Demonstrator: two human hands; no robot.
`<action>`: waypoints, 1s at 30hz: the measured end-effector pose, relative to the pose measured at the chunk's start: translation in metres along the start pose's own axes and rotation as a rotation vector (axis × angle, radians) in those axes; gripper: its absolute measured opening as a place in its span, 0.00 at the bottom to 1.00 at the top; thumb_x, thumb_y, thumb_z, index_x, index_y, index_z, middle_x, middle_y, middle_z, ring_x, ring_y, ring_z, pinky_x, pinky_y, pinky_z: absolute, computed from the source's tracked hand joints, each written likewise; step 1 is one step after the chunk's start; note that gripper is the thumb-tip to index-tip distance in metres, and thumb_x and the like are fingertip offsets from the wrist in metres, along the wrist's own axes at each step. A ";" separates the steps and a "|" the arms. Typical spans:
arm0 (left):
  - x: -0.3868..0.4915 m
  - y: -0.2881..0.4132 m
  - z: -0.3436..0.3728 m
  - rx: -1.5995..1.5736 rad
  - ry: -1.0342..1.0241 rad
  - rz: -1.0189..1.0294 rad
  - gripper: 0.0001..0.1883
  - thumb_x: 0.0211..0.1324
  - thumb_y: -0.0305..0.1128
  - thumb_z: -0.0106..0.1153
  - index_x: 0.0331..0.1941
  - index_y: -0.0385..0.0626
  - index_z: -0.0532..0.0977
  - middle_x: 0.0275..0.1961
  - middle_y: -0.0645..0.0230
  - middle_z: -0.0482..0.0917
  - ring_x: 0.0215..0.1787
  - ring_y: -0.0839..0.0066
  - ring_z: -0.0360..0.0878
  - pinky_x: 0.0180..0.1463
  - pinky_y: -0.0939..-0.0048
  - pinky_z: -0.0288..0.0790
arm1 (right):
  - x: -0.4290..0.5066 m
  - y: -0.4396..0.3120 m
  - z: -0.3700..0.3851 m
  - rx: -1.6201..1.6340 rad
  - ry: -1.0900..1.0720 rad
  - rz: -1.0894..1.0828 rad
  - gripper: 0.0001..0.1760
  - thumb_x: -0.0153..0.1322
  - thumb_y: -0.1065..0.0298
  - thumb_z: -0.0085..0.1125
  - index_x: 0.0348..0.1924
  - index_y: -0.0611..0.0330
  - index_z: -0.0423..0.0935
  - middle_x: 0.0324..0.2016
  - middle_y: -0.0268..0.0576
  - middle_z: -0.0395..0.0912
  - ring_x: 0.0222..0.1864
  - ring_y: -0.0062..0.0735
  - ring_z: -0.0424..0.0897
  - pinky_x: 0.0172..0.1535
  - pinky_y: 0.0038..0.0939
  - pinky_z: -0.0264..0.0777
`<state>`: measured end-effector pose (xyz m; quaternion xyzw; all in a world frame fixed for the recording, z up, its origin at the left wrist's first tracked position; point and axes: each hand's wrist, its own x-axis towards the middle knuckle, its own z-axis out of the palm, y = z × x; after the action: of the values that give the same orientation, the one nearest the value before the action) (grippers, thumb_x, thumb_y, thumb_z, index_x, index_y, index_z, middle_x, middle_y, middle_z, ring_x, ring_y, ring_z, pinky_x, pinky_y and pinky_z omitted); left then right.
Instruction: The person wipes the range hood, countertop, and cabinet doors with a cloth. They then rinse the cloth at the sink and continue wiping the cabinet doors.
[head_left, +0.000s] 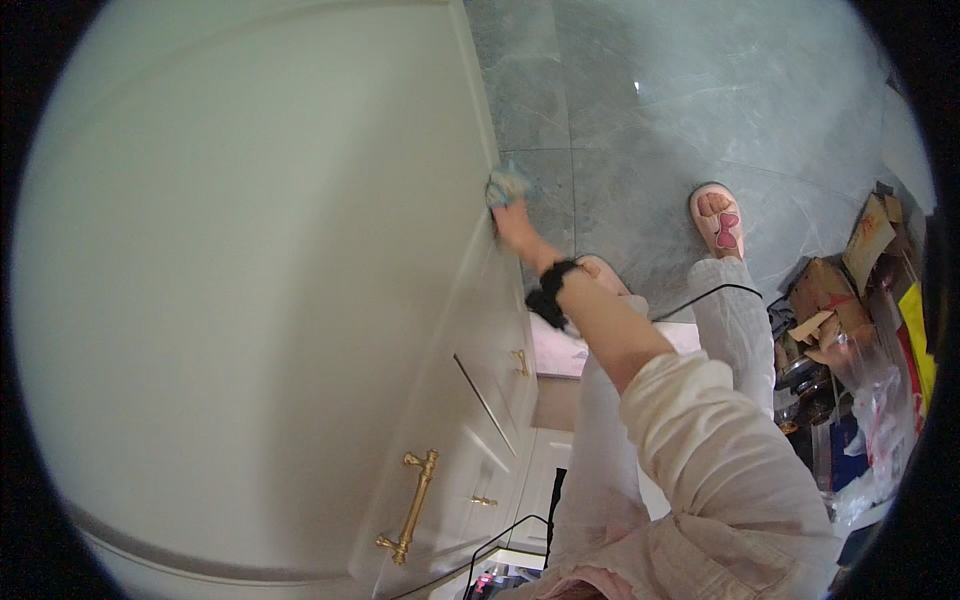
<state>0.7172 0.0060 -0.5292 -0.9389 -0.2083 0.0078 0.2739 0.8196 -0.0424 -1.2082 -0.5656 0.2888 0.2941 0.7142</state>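
Note:
My right hand (516, 227) reaches far out and holds a crumpled light cloth (508, 184) with bluish edges. The cloth lies against the edge of a large cream cabinet door (225, 262), beside the grey floor; hand and cloth are slightly blurred. My fingers are partly hidden by the cloth. A black ruffled band (553, 289) is around my right forearm. My left hand is out of view. Nearer to me, an ornate gold handle (411, 506) is fixed to the cabinetry.
My feet in pink slippers (726, 229) stand on grey marbled floor tiles (630, 180). At the right are open cardboard boxes (825, 292), clear plastic bags (877, 420) and assorted items. A black cord (705, 298) crosses my leg. More white cabinet fronts (544, 472) show below.

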 end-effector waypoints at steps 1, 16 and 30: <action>-0.001 -0.001 0.000 -0.007 -0.001 0.003 0.65 0.43 0.42 0.81 0.76 0.40 0.41 0.70 0.42 0.57 0.68 0.51 0.62 0.67 0.45 0.64 | -0.031 0.007 0.003 0.047 -0.056 0.167 0.25 0.78 0.61 0.50 0.65 0.66 0.64 0.64 0.60 0.65 0.68 0.60 0.63 0.71 0.45 0.56; 0.005 0.007 -0.014 0.608 -0.267 0.340 0.63 0.48 0.56 0.75 0.76 0.38 0.43 0.72 0.41 0.53 0.72 0.44 0.53 0.71 0.36 0.49 | -0.046 -0.192 0.032 -0.036 -0.016 -0.497 0.40 0.78 0.51 0.48 0.77 0.64 0.50 0.78 0.57 0.44 0.79 0.58 0.44 0.77 0.48 0.42; 0.006 0.004 -0.008 0.371 -0.120 0.223 0.64 0.46 0.59 0.77 0.76 0.38 0.45 0.71 0.41 0.54 0.71 0.43 0.55 0.69 0.36 0.53 | -0.027 -0.195 0.021 0.037 -0.107 -0.277 0.44 0.78 0.40 0.42 0.77 0.61 0.48 0.78 0.57 0.44 0.79 0.56 0.44 0.76 0.56 0.40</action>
<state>0.7251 0.0009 -0.5243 -0.8874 -0.1144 0.1322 0.4265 0.9490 -0.0605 -1.0593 -0.5703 0.1751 0.2170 0.7726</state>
